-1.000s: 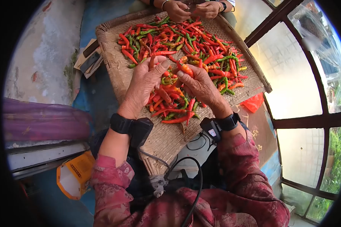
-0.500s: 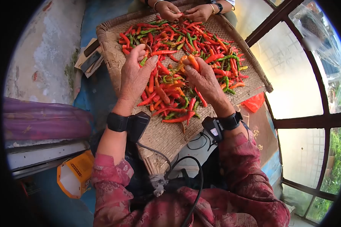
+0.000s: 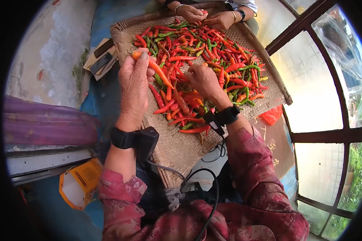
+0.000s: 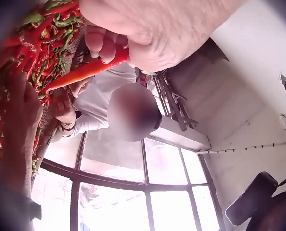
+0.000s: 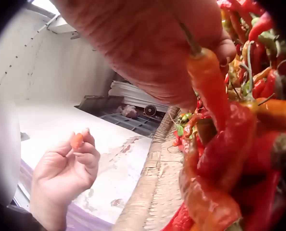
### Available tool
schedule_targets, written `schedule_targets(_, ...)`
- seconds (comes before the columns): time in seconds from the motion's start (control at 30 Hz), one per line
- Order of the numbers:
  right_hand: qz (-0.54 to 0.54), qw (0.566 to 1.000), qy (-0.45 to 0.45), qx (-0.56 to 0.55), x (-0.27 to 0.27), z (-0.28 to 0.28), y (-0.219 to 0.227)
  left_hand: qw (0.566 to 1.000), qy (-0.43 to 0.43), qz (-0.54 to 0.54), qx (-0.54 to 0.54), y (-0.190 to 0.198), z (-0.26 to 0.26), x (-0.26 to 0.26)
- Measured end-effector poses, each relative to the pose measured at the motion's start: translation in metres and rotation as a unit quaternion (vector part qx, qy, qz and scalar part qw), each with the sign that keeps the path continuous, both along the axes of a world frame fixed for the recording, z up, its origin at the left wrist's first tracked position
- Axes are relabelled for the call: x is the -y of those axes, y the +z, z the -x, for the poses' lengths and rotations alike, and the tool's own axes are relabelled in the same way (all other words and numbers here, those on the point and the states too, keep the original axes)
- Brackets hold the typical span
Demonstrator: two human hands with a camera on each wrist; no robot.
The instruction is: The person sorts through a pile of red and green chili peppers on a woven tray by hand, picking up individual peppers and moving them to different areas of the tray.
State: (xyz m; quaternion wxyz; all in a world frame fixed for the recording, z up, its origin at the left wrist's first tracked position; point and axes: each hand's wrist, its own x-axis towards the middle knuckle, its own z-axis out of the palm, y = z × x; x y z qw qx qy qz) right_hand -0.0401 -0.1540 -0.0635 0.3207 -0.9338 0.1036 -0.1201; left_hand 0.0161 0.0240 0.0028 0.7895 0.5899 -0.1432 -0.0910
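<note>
My left hand (image 3: pixel 132 86) is raised over the left side of the tray and pinches a long orange-red chili pepper (image 3: pixel 160 73) between thumb and fingers. In the left wrist view the same chili pepper (image 4: pixel 85 72) points away from the palm. My right hand (image 3: pixel 207 82) is down at the heap of red and green chili peppers (image 3: pixel 237 66), fingers bent toward it. Its fingertips are hidden, so I cannot tell whether they grip one. Close by the palm in the right wrist view, an orange chili pepper (image 5: pixel 208 79) with its stem shows. The heap lies on a woven tray (image 3: pixel 169 156).
Across the tray another person's hands (image 3: pixel 205 18) work at its far edge. A phone (image 3: pixel 101 64) lies on cardboard to the left. A red plastic bag (image 3: pixel 272 115) is right of the tray, near the windows. An orange-yellow lamp-like box (image 3: pixel 82 182) stands low left.
My left hand, loosely spread half a second ago, now pinches a chili pepper and has shifted left. My right hand has turned inward and lowered to the heap; the orange chili pepper it held no longer shows there.
</note>
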Motion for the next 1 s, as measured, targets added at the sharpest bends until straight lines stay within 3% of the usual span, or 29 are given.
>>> schedule_targets(0.03,0.072,0.994,-0.021,-0.079,0.000,-0.007,-0.003,1.000,-0.008,-0.007,-0.012,0.001,0.001,0.000)
schedule_targets(0.1,0.079,0.987,0.013,-0.136,0.001,-0.015,-0.009,0.999,-0.032,-0.033,-0.013,-0.002,-0.002,-0.002)
schedule_targets(0.2,0.070,0.990,-0.005,-0.124,0.006,-0.013,-0.018,0.990,-0.035,-0.125,0.052,-0.006,-0.001,-0.001)
schedule_targets(0.33,-0.030,0.998,-0.050,0.012,0.003,0.007,-0.009,0.988,0.030,-0.127,0.088,-0.013,0.005,0.007)
schedule_targets(0.4,-0.074,0.989,-0.017,0.124,-0.007,0.021,0.002,0.987,-0.029,-0.148,0.056,-0.016,0.007,0.009)
schedule_targets(0.43,-0.136,0.985,0.009,0.110,-0.017,0.029,0.017,0.987,-0.031,-0.146,0.056,-0.018,0.009,0.011)
schedule_targets(0.5,-0.109,0.982,0.053,0.147,-0.032,0.039,0.027,0.973,-0.206,-0.104,-0.003,-0.019,0.015,0.013)
schedule_targets(0.6,-0.065,0.990,0.074,0.101,-0.039,0.052,0.028,0.985,-0.147,-0.091,-0.018,-0.019,0.022,0.020)
schedule_targets(0.73,-0.107,0.984,0.115,0.081,-0.014,0.064,0.033,0.991,-0.117,-0.058,-0.038,-0.021,0.017,0.026)
schedule_targets(0.77,-0.120,0.984,0.066,0.116,-0.005,0.067,0.031,0.994,-0.099,-0.038,-0.025,-0.017,0.017,0.026)
schedule_targets(0.83,-0.122,0.989,-0.045,0.070,0.018,0.074,0.037,0.994,-0.095,-0.051,-0.031,-0.010,0.017,0.026)
schedule_targets(0.93,0.059,0.994,-0.083,-0.046,0.055,0.080,0.011,0.997,-0.055,-0.056,-0.017,-0.013,0.011,0.028)
schedule_targets(1.0,0.087,0.987,-0.102,-0.093,0.060,0.074,-0.016,0.997,-0.054,-0.062,-0.012,-0.015,0.010,0.029)
